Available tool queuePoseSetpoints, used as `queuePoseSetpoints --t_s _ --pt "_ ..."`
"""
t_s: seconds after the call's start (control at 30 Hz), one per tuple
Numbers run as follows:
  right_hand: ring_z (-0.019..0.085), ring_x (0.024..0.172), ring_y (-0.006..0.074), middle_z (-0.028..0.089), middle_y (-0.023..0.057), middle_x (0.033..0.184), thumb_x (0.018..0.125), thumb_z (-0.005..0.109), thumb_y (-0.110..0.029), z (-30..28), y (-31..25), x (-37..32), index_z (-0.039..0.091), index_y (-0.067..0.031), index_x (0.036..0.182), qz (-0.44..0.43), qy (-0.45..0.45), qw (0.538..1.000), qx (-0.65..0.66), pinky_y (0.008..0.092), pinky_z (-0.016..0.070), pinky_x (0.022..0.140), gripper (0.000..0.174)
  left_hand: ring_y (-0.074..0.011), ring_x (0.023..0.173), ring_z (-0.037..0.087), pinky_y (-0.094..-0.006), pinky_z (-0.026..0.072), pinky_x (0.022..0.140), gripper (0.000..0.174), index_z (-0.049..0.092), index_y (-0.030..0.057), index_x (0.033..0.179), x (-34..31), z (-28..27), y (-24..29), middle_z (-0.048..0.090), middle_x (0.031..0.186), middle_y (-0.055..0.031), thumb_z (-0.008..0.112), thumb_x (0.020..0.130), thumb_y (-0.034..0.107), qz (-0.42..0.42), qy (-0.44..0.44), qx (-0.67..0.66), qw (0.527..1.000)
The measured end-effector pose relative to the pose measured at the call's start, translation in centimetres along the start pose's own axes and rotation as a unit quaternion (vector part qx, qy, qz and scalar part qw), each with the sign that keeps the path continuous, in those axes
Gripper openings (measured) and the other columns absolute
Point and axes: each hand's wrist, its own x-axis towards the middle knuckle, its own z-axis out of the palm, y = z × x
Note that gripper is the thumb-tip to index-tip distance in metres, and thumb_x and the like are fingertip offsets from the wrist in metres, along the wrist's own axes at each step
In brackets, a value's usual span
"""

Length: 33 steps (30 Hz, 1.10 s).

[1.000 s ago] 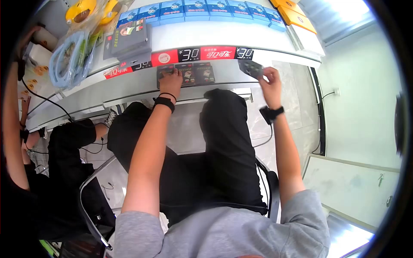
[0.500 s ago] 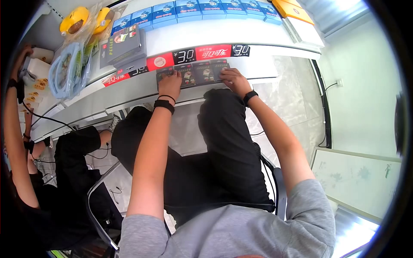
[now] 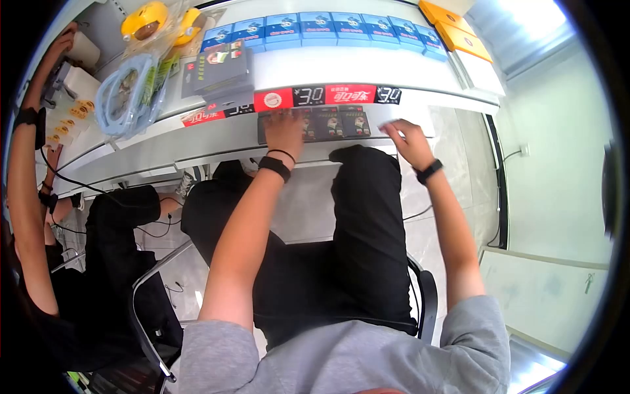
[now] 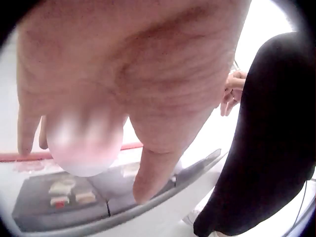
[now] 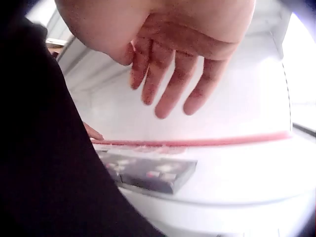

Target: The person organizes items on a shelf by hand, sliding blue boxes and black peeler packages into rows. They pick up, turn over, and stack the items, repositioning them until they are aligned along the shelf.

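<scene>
Flat dark boxes with small food pictures (image 3: 356,123) lie side by side in a row on a narrow white ledge under the shelf edge. Over the left end of that row, my left hand (image 3: 285,134) has its fingers stretched forward, covering part of the boxes. The left wrist view shows its thumb extended above a grey box (image 4: 59,197), with nothing gripped. My right hand (image 3: 410,144) is in the air to the right of the row, apart from the last box. Its fingers (image 5: 170,94) hang loosely spread and hold nothing in the right wrist view.
Above the ledge runs a strip of red and black price labels (image 3: 351,94). Blue boxes (image 3: 317,29) line the shelf's back, with orange boxes (image 3: 462,41) at right. A stack of dark boxes (image 3: 220,72) and bagged blue rings (image 3: 125,98) stand left, beside another person's arm (image 3: 26,197).
My right hand carried a dark box in from the right, set it at the row's right end, let go and drew back rightward. My left hand stayed at the left end, its fingers now straighter.
</scene>
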Motion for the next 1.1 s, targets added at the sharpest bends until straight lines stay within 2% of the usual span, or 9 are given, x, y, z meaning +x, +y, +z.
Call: queuePoseSetpoints --t_s 0.1,0.2,0.3,0.47,0.53,0.63,0.7,0.77,1.1 --pt "0.052 0.052 0.0260 0.051 0.0080 0.056 0.086 0.065 -0.016 -5.4 -4.5 -0.4 0.054 -0.0047 0.061 -0.207 -0.010 0.965 -0.161 0.0365 0.0430 0.053 0.030 -0.0318 0.096 0.063 -0.0418 0.0538 0.074 0.044 0.061 0.0110 0.116 0.2 -5.3 1.9 0.066 0.100 -0.0070 0.073 0.074 0.019 0.025 -0.056 -0.131 0.990" --pt "0.042 0.043 0.0187 0.040 0.0021 0.052 0.087 0.060 -0.016 -9.3 -8.1 1.2 0.051 -0.0089 0.058 -0.426 -0.003 0.869 -0.251 0.0324 0.0333 0.043 0.031 -0.0290 0.080 0.064 -0.0391 0.0526 0.067 0.028 0.066 0.0106 0.099 -1.7 -8.9 3.7 0.066 0.081 -0.0044 0.073 0.073 0.021 0.084 0.048 -0.210 0.973" --pt "0.043 0.044 0.0177 0.042 0.0023 0.052 0.088 0.060 -0.018 -10.7 -12.5 4.9 0.053 -0.0085 0.059 -0.478 0.077 0.831 -0.274 0.0313 0.0337 0.043 0.031 -0.0261 0.079 0.062 -0.0384 0.0499 0.066 0.018 0.066 0.0115 0.088 -3.0 -12.1 4.3 0.063 0.079 -0.0032 0.073 0.072 0.017 0.192 0.203 -0.286 0.917" --pt "0.048 0.047 0.0199 0.048 0.0011 0.056 0.080 0.069 -0.018 -4.6 -18.0 11.7 0.052 -0.0097 0.062 -0.418 0.266 0.861 -0.113 0.0302 0.0373 0.044 0.026 -0.0272 0.087 0.058 -0.0370 0.0451 0.077 0.024 0.062 0.0099 0.093 -2.3 -15.7 -0.6 0.061 0.091 -0.0066 0.073 0.071 0.007 0.134 0.479 -0.240 0.834" --pt "0.056 0.061 0.0216 0.057 0.0025 0.067 0.078 0.068 -0.017 -0.3 -19.1 12.6 0.057 -0.0091 0.071 -0.340 0.264 0.901 -0.054 0.0324 0.0435 0.053 0.015 -0.0312 0.099 0.055 -0.0395 0.0426 0.087 0.024 0.061 0.0060 0.099 -1.4 -16.4 -2.5 0.060 0.099 -0.0116 0.071 0.078 0.009 -0.002 0.516 -0.223 0.827" --pt "0.061 0.087 0.0225 0.064 0.0047 0.090 0.079 0.067 -0.017 5.2 -19.3 12.5 0.061 -0.0091 0.089 -0.272 0.234 0.933 -0.032 0.0355 0.0486 0.073 0.014 -0.0346 0.109 0.052 -0.0429 0.0399 0.095 0.031 0.060 0.0023 0.111 -0.4 -17.2 -5.2 0.059 0.112 -0.0158 0.069 0.085 0.017 -0.084 0.502 -0.238 0.827" --pt "0.060 0.102 0.0226 0.065 0.0057 0.103 0.080 0.066 -0.017 6.6 -19.1 12.6 0.061 -0.0096 0.099 -0.259 0.236 0.936 -0.036 0.0372 0.0489 0.086 0.021 -0.0357 0.118 0.048 -0.0450 0.0370 0.100 0.046 0.055 0.0001 0.125 -0.3 -16.6 -6.8 0.056 0.124 -0.0194 0.066 0.090 0.028 -0.117 0.373 -0.117 0.913" --pt "0.053 0.118 0.0229 0.062 0.0054 0.118 0.081 0.064 -0.019 7.2 -18.9 12.1 0.060 -0.0102 0.109 -0.271 0.176 0.940 -0.112 0.0390 0.0417 0.101 0.030 -0.0397 0.129 0.039 -0.0513 0.0270 0.107 0.062 0.049 -0.0004 0.132 -0.1 -15.6 -7.0 0.052 0.132 -0.0210 0.066 0.088 0.040 -0.146 0.310 -0.199 0.918" --pt "0.054 0.112 0.0213 0.062 0.0003 0.112 0.077 0.067 -0.021 7.3 -18.8 12.1 0.061 -0.0133 0.098 -0.262 0.179 0.946 -0.070 0.0410 0.0439 0.096 0.023 -0.0365 0.124 0.047 -0.0472 0.0370 0.103 0.071 0.054 -0.0025 0.127 -0.4 -16.5 -6.6 0.057 0.125 -0.0212 0.078 0.076 0.041 -0.207 0.345 -0.321 0.857"
